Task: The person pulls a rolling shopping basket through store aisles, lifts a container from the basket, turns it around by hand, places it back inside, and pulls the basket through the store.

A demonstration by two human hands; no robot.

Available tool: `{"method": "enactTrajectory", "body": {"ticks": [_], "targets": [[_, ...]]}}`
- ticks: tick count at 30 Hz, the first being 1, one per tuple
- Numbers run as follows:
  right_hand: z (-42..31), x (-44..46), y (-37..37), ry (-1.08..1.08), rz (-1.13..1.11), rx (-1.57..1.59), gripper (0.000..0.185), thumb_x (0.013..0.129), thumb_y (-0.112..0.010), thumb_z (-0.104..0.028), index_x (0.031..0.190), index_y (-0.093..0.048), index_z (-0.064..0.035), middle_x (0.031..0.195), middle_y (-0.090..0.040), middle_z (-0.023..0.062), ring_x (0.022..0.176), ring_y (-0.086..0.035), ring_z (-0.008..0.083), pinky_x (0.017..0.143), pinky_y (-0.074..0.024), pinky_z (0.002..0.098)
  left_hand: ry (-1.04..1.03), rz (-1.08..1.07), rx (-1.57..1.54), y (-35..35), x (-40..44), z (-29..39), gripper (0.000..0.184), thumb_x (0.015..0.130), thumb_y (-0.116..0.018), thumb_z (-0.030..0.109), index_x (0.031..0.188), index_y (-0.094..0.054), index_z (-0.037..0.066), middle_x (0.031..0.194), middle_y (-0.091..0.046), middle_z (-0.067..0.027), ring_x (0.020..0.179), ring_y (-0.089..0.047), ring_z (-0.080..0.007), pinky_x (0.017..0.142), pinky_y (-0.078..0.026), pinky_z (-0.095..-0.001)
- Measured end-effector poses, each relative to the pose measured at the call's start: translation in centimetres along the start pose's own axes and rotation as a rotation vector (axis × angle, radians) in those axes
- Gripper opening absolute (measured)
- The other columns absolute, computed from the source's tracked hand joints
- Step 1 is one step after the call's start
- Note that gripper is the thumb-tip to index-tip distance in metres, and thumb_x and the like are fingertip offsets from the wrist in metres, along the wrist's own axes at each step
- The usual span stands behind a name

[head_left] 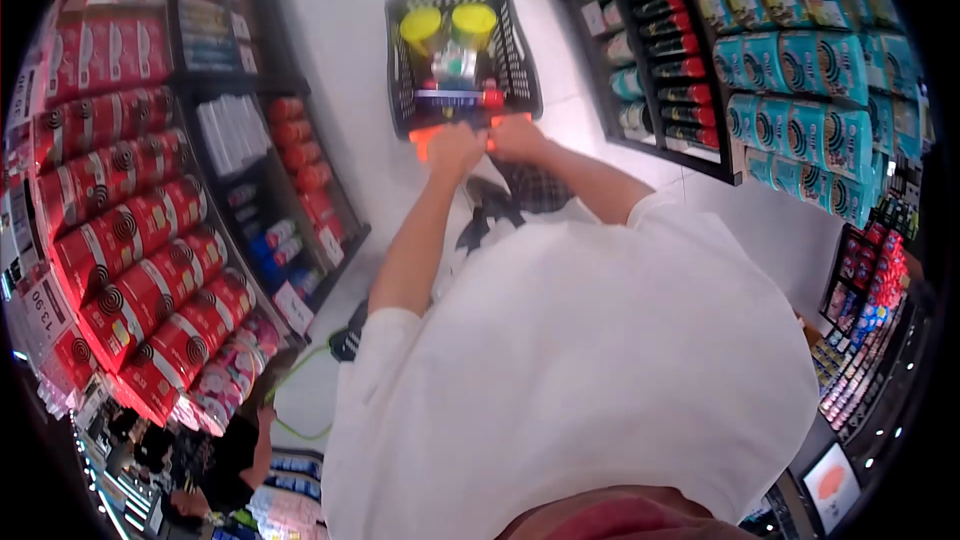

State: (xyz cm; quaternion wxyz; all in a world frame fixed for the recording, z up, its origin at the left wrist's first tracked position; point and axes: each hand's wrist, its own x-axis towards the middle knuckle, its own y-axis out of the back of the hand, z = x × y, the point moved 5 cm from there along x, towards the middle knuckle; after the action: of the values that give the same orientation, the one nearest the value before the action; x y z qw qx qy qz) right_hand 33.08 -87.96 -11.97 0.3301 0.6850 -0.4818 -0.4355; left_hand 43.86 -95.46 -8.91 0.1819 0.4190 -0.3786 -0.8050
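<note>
My left hand (455, 152) is closed around the left part of an orange handle (421, 140). Close beside it, my right hand (518, 138) grips the same handle further right. The handle is at the near end of a black slatted shopping cart (530, 70). Inside the cart lie two tubs with yellow lids (473, 18), a blurred white and silver package (456, 64) and a long blue item with a red end (455, 98). Something white and pointed (490, 175) shows just below my hands; its kind is unclear.
Shelves with red packs (140, 240) line the left, with a price sign (45, 305). On the right stands a dark shelf (725, 165) with red-and-dark items and teal packs (800, 125). Pale floor (345, 30) runs between. A person in black (235, 460) is at lower left.
</note>
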Motion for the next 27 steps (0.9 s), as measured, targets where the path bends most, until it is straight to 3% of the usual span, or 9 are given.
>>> {"method": "enactTrajectory", "body": {"ticks": [2,4,10,17,20,24,27], "targets": [[0.7,1.5,1.3,-0.019,0.04,0.021,0.019,0.079,-0.059,-0.031,0.078,-0.063,-0.0121,0.068,-0.064,0.0132,0.063,-0.063,0.0348,0.059,-0.0498,0.0474,0.008,-0.025,-0.001,1.2,2.2,-0.3,0.055,0.088,-0.046,0.049,0.099,-0.068,0.0,0.097,-0.067,-0.0238,0.094,-0.065,-0.0396,0.082,-0.052,-0.0469],[1.7,3.4,2.3,-0.074,0.02,0.045,0.012,0.073,-0.066,-0.023,0.077,-0.068,-0.0115,0.073,-0.067,0.0144,0.07,-0.067,0.0326,0.063,-0.0538,0.0448,-0.02,-0.005,-0.019,3.0,3.9,-0.2,0.053,0.086,-0.045,0.047,0.09,-0.07,0.001,0.094,-0.067,-0.0248,0.087,-0.066,-0.0391,0.078,-0.053,-0.048],[4.3,7.6,5.5,-0.123,-0.058,0.078,0.019,0.075,-0.067,-0.028,0.08,-0.068,-0.0095,0.072,-0.067,0.0121,0.068,-0.067,0.0308,0.06,-0.0532,0.042,-0.038,-0.013,0.076,4.4,10.5,-1.3,0.048,0.084,-0.046,0.045,0.086,-0.071,0.003,0.083,-0.068,-0.0207,0.081,-0.066,-0.0369,0.075,-0.052,-0.0471],[7.8,11.7,8.1,-0.116,0.081,0.13,0.017,0.073,-0.067,-0.026,0.077,-0.067,-0.0097,0.07,-0.067,0.0101,0.066,-0.067,0.0288,0.061,-0.0522,0.0426,-0.048,-0.09,0.094,9.5,16.0,0.2,0.045,0.083,-0.05,0.047,0.082,-0.071,0.007,0.081,-0.069,-0.0174,0.082,-0.066,-0.0346,0.073,-0.052,-0.0453],[9.0,13.4,10.2,-0.115,-0.022,0.107,0.017,0.073,-0.067,-0.026,0.078,-0.067,-0.0098,0.07,-0.067,0.0104,0.067,-0.067,0.0291,0.062,-0.0524,0.0429,-0.062,-0.035,0.157,10.7,18.2,0.3,0.043,0.082,-0.052,0.046,0.082,-0.07,0.007,0.081,-0.069,-0.0172,0.082,-0.066,-0.0344,0.073,-0.052,-0.0455],[10.9,15.3,12.1,-0.151,0.006,0.169,0.018,0.072,-0.068,-0.026,0.078,-0.067,-0.0094,0.071,-0.067,0.0115,0.068,-0.067,0.0308,0.064,-0.0532,0.0423,-0.064,-0.048,0.153,13.2,20.9,1.4,0.041,0.081,-0.053,0.045,0.082,-0.07,0.008,0.081,-0.068,-0.0184,0.082,-0.066,-0.0354,0.072,-0.052,-0.046],[11.9,17.5,11.9,-0.128,0.024,0.208,0.017,0.073,-0.065,-0.025,0.079,-0.069,-0.0098,0.072,-0.068,0.0126,0.071,-0.067,0.0315,0.065,-0.0537,0.0424,-0.07,-0.139,0.179,15.4,22.7,2.5,0.044,0.084,-0.048,0.043,0.091,-0.069,0.005,0.091,-0.068,-0.0201,0.088,-0.066,-0.0363,0.077,-0.051,-0.047]]}}
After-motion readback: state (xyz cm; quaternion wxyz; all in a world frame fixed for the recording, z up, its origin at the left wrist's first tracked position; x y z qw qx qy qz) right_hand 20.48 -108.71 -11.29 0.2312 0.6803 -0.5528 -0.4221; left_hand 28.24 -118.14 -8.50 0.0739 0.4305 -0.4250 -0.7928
